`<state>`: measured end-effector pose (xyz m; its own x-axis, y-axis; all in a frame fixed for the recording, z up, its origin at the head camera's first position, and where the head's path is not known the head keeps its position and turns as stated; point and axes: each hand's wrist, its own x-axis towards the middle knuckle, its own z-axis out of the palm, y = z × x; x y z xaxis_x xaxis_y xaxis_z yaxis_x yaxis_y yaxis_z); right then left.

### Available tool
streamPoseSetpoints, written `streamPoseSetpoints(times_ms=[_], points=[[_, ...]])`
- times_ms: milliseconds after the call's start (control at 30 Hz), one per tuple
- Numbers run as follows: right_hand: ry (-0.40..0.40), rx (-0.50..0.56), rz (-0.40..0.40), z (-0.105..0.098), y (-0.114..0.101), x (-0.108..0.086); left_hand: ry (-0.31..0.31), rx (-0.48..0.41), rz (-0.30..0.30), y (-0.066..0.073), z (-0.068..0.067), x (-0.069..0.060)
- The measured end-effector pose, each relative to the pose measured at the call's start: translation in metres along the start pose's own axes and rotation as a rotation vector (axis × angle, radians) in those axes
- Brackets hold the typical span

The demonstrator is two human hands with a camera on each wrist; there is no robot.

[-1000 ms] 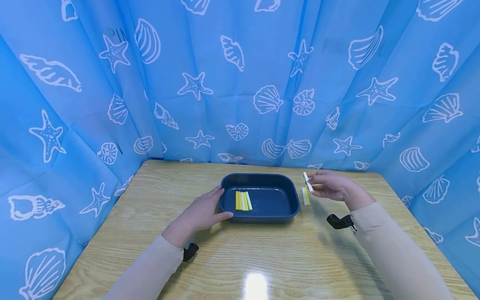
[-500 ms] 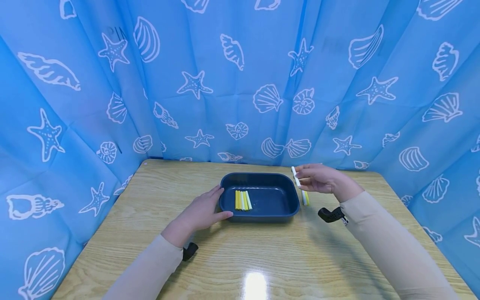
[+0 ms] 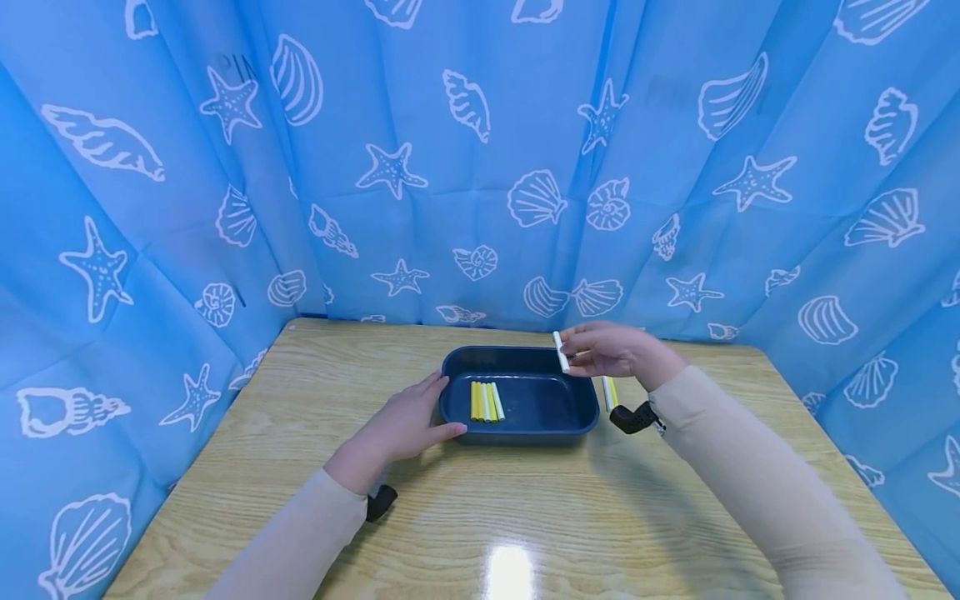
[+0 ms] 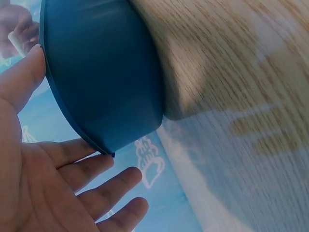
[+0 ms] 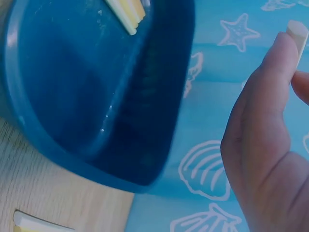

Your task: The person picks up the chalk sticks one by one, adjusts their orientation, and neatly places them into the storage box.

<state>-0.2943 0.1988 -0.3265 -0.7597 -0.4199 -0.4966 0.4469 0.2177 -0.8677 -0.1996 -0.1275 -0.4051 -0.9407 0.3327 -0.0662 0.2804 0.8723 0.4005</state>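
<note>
My right hand (image 3: 606, 350) pinches a white stick (image 3: 561, 352) above the right back part of a dark blue tray (image 3: 536, 435); the right wrist view shows the stick's end (image 5: 297, 30) at the fingertips. Several yellow and white sticks (image 3: 487, 402) lie side by side in the tray's left part. My left hand (image 3: 401, 425) rests on the tray's left end, thumb at the front rim. In the left wrist view the left hand's (image 4: 63, 179) fingers are spread, some touching the tray wall (image 4: 104, 72).
On the wooden table (image 3: 450, 517), right of the tray, lie a white and a yellow stick (image 3: 610, 393), partly hidden by the right wrist's camera (image 3: 633, 417). A blue shell-patterned curtain (image 3: 480, 167) hangs behind the table.
My right hand has moved left with the white stick, from beside the tray to above its right back part. The left hand and the tray have stayed in place.
</note>
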Motion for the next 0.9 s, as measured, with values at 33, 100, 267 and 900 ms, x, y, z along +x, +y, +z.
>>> streamPoseSetpoints(times_ms=[33, 100, 267, 900], points=[[-0.001, -0.004, 0.005, 0.001, 0.0, 0.003, -0.002, 0.0, -0.003, 0.0, 0.0, 0.0], [-0.001, -0.02, 0.019, 0.004, 0.001, 0.01, -0.003, 0.0, -0.007, 0.001, 0.0, 0.0], [-0.01, -0.081, 0.051, 0.012, 0.002, 0.024, -0.004, 0.005, -0.014, 0.0, 0.001, 0.001], [-0.017, -0.176, 0.174, 0.035, 0.009, 0.067, 0.002, 0.001, 0.002, -0.001, 0.001, 0.001]])
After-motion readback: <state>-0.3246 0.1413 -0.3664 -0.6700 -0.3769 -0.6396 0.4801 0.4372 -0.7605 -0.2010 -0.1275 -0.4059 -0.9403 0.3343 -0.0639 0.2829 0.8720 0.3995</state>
